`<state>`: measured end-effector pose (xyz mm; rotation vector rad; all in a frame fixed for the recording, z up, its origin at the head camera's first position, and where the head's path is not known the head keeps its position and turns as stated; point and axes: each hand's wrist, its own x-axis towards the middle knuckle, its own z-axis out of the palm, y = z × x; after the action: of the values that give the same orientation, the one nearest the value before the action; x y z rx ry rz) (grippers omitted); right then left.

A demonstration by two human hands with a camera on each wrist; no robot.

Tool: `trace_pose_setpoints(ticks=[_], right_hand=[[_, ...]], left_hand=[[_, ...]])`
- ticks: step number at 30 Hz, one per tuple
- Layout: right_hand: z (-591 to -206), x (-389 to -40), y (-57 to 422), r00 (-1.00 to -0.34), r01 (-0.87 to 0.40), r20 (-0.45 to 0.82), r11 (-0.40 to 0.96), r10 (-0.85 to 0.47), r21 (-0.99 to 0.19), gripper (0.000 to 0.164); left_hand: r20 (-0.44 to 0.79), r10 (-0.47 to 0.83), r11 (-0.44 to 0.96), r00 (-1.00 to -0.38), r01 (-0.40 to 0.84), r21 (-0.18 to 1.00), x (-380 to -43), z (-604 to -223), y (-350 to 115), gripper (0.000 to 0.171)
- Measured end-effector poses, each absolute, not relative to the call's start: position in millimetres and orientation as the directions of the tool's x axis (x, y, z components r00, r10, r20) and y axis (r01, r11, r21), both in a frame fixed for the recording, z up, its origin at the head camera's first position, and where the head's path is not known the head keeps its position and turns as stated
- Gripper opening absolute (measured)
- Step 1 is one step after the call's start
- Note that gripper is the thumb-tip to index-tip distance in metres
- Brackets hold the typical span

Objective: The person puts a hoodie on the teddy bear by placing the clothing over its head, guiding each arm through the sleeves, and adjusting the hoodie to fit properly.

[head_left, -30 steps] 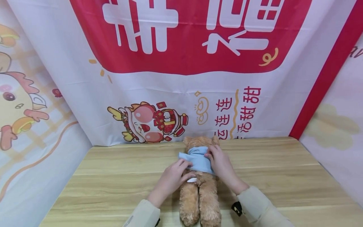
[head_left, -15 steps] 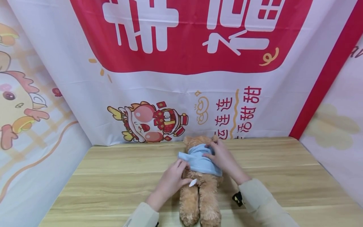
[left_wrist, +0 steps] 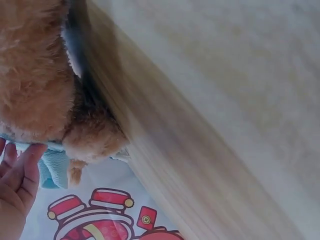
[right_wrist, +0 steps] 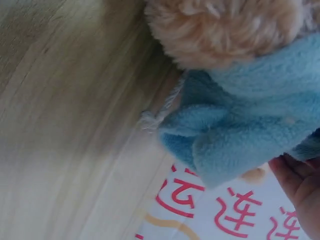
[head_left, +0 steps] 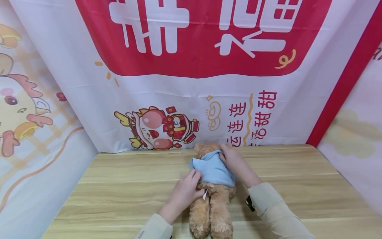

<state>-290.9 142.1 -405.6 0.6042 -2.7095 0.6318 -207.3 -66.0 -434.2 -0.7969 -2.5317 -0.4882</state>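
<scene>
A brown teddy bear [head_left: 220,205] lies on the table with its legs towards me and its head at the far edge. Round its upper body is a light blue top [head_left: 218,171], bunched at the neck, with a loose flap at the left. My left hand [head_left: 185,190] pinches the top's lower left edge, its thumb lower down beside a white tag [head_left: 205,194]. At the neck on the right, my right hand [head_left: 237,164] grips the blue cloth. The right wrist view shows fingers reaching under the folded top [right_wrist: 240,135]; a white cord [right_wrist: 162,111] hangs from it.
The wooden table [head_left: 134,186] ends at a white and red printed cloth [head_left: 167,89] right behind the bear's head. Printed panels stand at both sides. A black strap [head_left: 250,203] shows at my right wrist.
The top's lower right edge has come down over the bear's back. My right hand has shifted round the neck, its fingers tucked further into the cloth. The left hand has moved slightly.
</scene>
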Motion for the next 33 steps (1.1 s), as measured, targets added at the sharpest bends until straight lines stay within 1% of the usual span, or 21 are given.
trace_pose_setpoints(ticks=[3, 5, 6, 8, 10, 12, 14, 17, 19, 20, 22, 24, 25, 27, 29, 31, 33], right_hand=[[-407, -293, 147, -0.887, -0.435, 0.358, 0.790, -0.292, -0.432, 0.008], [-406, -293, 149, -0.903, -0.416, 0.320, 0.765, -0.286, -0.491, 0.011], [-405, -293, 151, -0.910, -0.408, 0.297, 0.749, -0.288, -0.522, 0.014], [-402, -292, 154, -0.917, -0.398, 0.248, 0.707, -0.312, -0.585, 0.026], [-401, -291, 158, -0.908, -0.411, 0.216, 0.661, -0.359, -0.628, 0.041], [-399, -289, 163, -0.888, -0.440, 0.215, 0.613, -0.407, -0.656, 0.053], [-399, -285, 168, -0.865, -0.473, 0.232, 0.571, -0.444, -0.671, 0.059], [-401, -273, 172, -0.857, -0.493, 0.265, 0.554, -0.443, -0.671, 0.063], [-402, -264, 175, -0.859, -0.503, 0.295, 0.578, -0.419, -0.642, 0.059], [-402, -259, 176, -0.859, -0.509, 0.316, 0.592, -0.404, -0.625, 0.054], [-403, -250, 179, -0.851, -0.525, 0.363, 0.606, -0.380, -0.598, 0.038], [-404, -243, 182, -0.825, -0.562, 0.416, 0.619, -0.381, -0.548, 0.022], [-405, -239, 183, -0.821, -0.569, 0.416, 0.617, -0.391, -0.544, 0.017], [-407, -233, 187, -0.820, -0.572, 0.381, 0.625, -0.427, -0.531, 0.015], [-411, -228, 191, -0.815, -0.579, 0.338, 0.632, -0.472, -0.515, 0.020], [-415, -224, 192, -0.827, -0.557, 0.289, 0.634, -0.483, -0.537, 0.025], [-419, -223, 191, -0.823, -0.562, 0.302, 0.616, -0.481, -0.552, 0.027]], left_hand=[[0.526, 0.458, 0.762, -0.717, 0.621, 0.183, -207, -434, -66, 0.038], [0.527, 0.473, 0.754, -0.706, 0.634, 0.172, -207, -433, -66, 0.041], [0.523, 0.486, 0.751, -0.700, 0.641, 0.161, -208, -433, -67, 0.042], [0.518, 0.511, 0.743, -0.686, 0.656, 0.134, -209, -433, -69, 0.042], [0.513, 0.532, 0.739, -0.674, 0.665, 0.108, -210, -434, -70, 0.042], [0.517, 0.554, 0.738, -0.652, 0.673, 0.058, -210, -434, -71, 0.044], [0.523, 0.569, 0.740, -0.635, 0.673, 0.012, -210, -435, -72, 0.048], [0.523, 0.590, 0.740, -0.615, 0.671, -0.046, -210, -436, -73, 0.051], [0.524, 0.597, 0.736, -0.608, 0.675, -0.055, -210, -437, -74, 0.048], [0.529, 0.599, 0.732, -0.602, 0.679, -0.057, -210, -438, -74, 0.047], [0.538, 0.605, 0.725, -0.587, 0.686, -0.066, -210, -439, -75, 0.044], [0.548, 0.608, 0.719, -0.575, 0.691, -0.072, -210, -439, -75, 0.042], [0.552, 0.607, 0.720, -0.572, 0.690, -0.077, -210, -440, -76, 0.042], [0.553, 0.605, 0.723, -0.573, 0.687, -0.079, -210, -440, -77, 0.041], [0.547, 0.600, 0.731, -0.583, 0.677, -0.080, -210, -439, -77, 0.040], [0.535, 0.596, 0.744, -0.599, 0.663, -0.087, -210, -438, -78, 0.040], [0.522, 0.594, 0.751, -0.613, 0.654, -0.086, -209, -437, -79, 0.041]])
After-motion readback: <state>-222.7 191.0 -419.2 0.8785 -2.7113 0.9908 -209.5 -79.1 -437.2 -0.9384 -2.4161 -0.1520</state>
